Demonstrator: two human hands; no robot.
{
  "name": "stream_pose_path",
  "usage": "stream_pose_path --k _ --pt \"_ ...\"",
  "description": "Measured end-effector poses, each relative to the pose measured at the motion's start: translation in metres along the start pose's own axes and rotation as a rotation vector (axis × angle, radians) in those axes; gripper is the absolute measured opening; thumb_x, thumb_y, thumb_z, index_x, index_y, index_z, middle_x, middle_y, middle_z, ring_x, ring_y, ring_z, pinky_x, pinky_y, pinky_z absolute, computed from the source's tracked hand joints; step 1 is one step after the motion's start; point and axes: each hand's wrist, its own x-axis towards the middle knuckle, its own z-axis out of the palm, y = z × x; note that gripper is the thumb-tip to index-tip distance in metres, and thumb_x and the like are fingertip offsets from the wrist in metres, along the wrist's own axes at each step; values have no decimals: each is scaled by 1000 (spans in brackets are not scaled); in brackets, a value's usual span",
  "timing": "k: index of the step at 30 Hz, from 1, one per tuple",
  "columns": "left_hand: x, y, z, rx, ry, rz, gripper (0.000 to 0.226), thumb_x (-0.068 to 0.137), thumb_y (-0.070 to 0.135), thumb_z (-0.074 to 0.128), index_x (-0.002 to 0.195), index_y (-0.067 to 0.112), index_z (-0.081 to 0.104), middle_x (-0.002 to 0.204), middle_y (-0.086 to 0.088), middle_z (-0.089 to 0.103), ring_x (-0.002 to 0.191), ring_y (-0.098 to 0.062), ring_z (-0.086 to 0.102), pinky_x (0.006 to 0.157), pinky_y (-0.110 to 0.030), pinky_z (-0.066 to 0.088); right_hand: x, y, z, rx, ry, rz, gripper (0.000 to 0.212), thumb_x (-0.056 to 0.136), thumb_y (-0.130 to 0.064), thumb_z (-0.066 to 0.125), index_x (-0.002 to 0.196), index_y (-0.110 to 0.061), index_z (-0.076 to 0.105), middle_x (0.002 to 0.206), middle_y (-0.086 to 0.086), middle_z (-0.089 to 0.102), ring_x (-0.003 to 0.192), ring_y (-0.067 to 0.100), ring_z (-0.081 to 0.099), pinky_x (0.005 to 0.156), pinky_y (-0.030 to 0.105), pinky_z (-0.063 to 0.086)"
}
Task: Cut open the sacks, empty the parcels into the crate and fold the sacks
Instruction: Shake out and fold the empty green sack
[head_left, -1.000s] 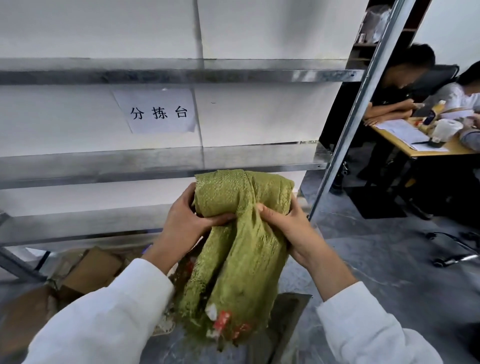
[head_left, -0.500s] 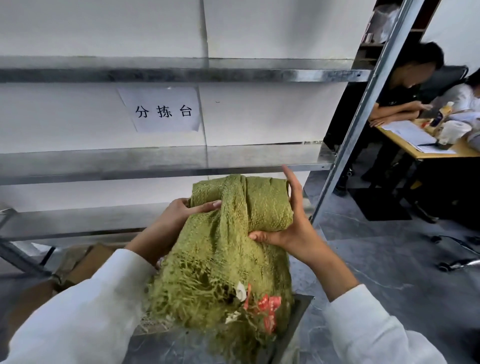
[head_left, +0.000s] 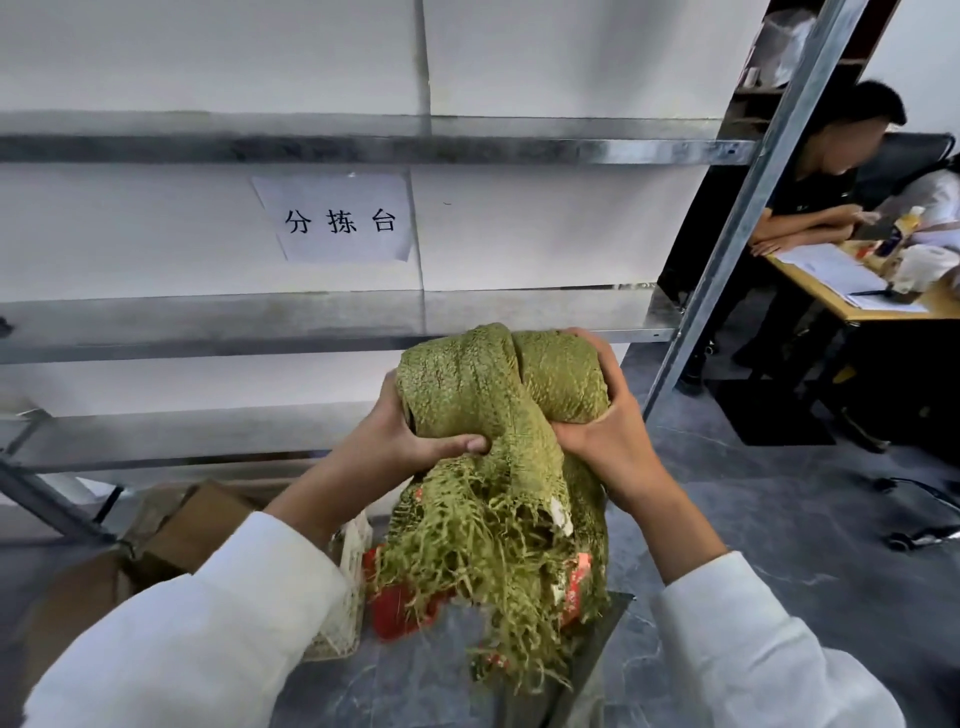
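A green woven sack (head_left: 498, 410) is rolled into a thick bundle and held up in front of me. My left hand (head_left: 400, 441) grips the roll's left side, thumb pressed into the fabric. My right hand (head_left: 597, 426) wraps over the roll's right end, fingers curled round it. The sack's frayed end (head_left: 488, 561) hangs down in loose green strands with red and white printed patches. Below my left forearm stands a white lattice crate (head_left: 348, 587), with brown cardboard parcels (head_left: 192, 525) to its left.
A metal rack with bare shelves (head_left: 311, 322) stands close in front, a paper sign (head_left: 340, 218) on the wall behind it. A slanted metal post (head_left: 748, 208) bounds it on the right. Two people sit at a wooden desk (head_left: 883, 306) at the far right. Grey tiled floor (head_left: 779, 509) lies below.
My right hand has gone from an open palm beside the roll to wrapping over its right end. My left thumb has tucked under the roll, and the frayed end hangs looser.
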Motion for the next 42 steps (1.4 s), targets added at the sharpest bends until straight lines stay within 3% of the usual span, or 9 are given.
stream_pose_path --k 4,12,16,21,28,31,34,37,42 --pt "4 -7 -4 58 25 158 121 46 34 85 144 25 15 127 24 34 111 24 44 94 0 34 -4 6 5 210 37 207 72 65 11 80 123 -24 55 103 0 73 95 16 71 77 26 57" --pt "15 -23 -7 119 251 111 88 50 14 92 118 43 45 107 6 64 95 -8 65 64 -14 53 -17 8 19 436 16 481 81 55 -30 86 127 -11 55 102 10 74 91 27 71 68 29 57" --pt "14 -14 -4 183 329 78 82 51 24 88 121 37 47 99 16 62 89 0 61 66 -13 48 -24 2 31 420 -25 479 127 28 -55 93 137 -28 35 118 2 67 95 9 70 68 19 56" --pt "13 -3 -3 -144 359 19 63 45 10 85 102 26 61 92 5 69 84 -14 68 66 -20 54 -31 12 41 267 -3 305 99 46 -37 92 122 -57 32 131 -4 56 114 12 62 99 35 50" --pt "-4 5 -27 -379 68 -373 28 97 5 46 120 -7 57 48 2 63 35 -3 58 39 -16 49 -25 -1 20 136 -185 185 87 65 7 70 123 -33 19 106 -32 38 91 -22 57 77 8 49" --pt "-8 5 -23 -447 93 -477 29 97 5 44 73 -3 57 54 -9 58 33 -12 56 36 -17 45 -22 8 21 115 -173 191 93 64 -2 80 131 -38 24 116 -21 55 111 5 62 93 30 53" --pt "-6 12 -13 -535 127 -512 26 93 23 49 78 6 62 53 -6 66 53 -18 64 50 -25 51 -15 11 18 99 -106 198 84 57 -10 82 123 -38 37 114 -11 60 111 16 64 98 38 51" --pt "-8 14 -12 -594 -58 -440 57 61 55 72 101 15 72 78 -7 76 69 -17 74 50 -24 56 -8 13 13 50 -72 159 88 57 -15 89 126 -40 39 122 -8 61 115 21 62 101 44 48" --pt "3 -3 5 -425 -23 -204 131 22 53 95 137 37 33 127 -5 61 115 -23 60 97 -47 49 -1 12 13 180 56 198 68 67 -11 82 115 -44 47 112 -7 68 101 15 68 85 34 57"
